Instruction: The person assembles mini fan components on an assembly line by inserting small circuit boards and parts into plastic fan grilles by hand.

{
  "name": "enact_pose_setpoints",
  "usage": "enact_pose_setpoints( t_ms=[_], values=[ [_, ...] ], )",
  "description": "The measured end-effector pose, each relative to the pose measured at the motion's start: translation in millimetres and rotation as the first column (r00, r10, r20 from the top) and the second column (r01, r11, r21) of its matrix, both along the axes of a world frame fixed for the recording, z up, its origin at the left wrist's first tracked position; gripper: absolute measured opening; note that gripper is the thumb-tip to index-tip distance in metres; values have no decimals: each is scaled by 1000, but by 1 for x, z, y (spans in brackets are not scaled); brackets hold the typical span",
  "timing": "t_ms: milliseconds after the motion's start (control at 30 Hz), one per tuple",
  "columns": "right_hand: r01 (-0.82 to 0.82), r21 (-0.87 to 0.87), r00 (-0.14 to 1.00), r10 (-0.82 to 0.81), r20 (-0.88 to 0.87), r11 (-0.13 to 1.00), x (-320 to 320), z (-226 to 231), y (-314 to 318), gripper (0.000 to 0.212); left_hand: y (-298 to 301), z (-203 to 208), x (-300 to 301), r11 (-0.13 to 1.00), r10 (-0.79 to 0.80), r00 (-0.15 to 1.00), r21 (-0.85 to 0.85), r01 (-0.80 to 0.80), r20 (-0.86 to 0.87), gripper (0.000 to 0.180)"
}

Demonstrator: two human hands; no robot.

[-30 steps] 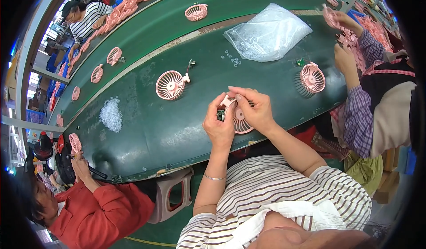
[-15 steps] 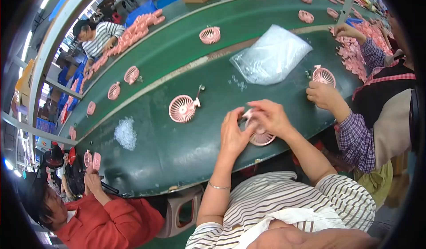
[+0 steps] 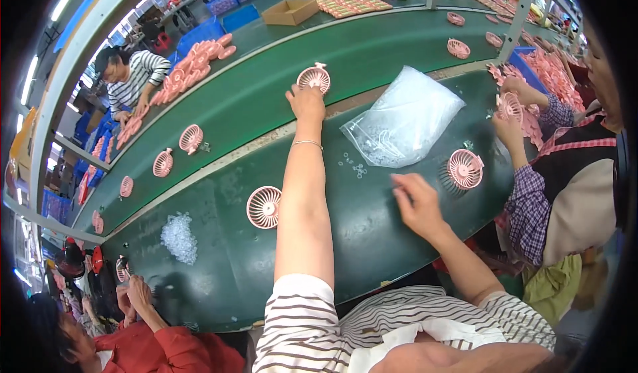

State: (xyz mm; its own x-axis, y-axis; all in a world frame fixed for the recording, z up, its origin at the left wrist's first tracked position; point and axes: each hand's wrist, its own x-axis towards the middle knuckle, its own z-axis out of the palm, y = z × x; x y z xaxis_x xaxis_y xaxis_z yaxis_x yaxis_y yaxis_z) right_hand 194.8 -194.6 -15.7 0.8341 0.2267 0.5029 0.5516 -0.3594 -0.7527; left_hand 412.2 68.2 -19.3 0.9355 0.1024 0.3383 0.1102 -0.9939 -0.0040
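Note:
My left hand (image 3: 308,100) is stretched far forward over the green belt. Its fingers close on the near edge of a round pink slatted fan housing (image 3: 314,77). Lower down and nearer me, my right hand (image 3: 419,203) hovers above the dark green worktop with fingers apart, holding nothing. To its right lies another pink fan housing (image 3: 465,169) with a small metal-looking part beside it. A third fan housing (image 3: 264,207) rests left of my left forearm, which hides its right edge.
A clear plastic bag (image 3: 405,117) of small pale pieces lies ahead, loose ones beside it. A pile of clear bits (image 3: 179,238) sits left. More housings (image 3: 191,138) dot the belt. Co-workers sit on both sides; the right one's hand (image 3: 510,130) holds a housing.
Both hands have left the housing they held together near the front edge. My left hand has reached forward to one on the belt; my right hand has opened. The view has tilted somewhat.

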Motion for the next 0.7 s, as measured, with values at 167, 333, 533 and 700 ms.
enact_pose_setpoints(
  t_ms=[167, 333, 533, 700],
  values=[
    [-67, -186, 994, 82, 76, 980, 42, -10, 62, 13, -15, 39, -76, 994, -113, 965, 22, 111, 236, 15],
    [76, -419, 968, 34, 249, 905, 81, -30, 105, 10, -65, 50, -249, 975, -187, 916, -45, 217, 355, 14],
    [91, -509, 920, 123, 371, 856, 72, -34, 122, 5, -88, 28, -360, 924, -35, 994, -376, 72, 103, 16],
    [147, -483, 915, 67, 398, 863, 72, -32, 115, 9, -70, 20, -343, 890, 105, 949, -454, 43, 296, 43]
  ],
)
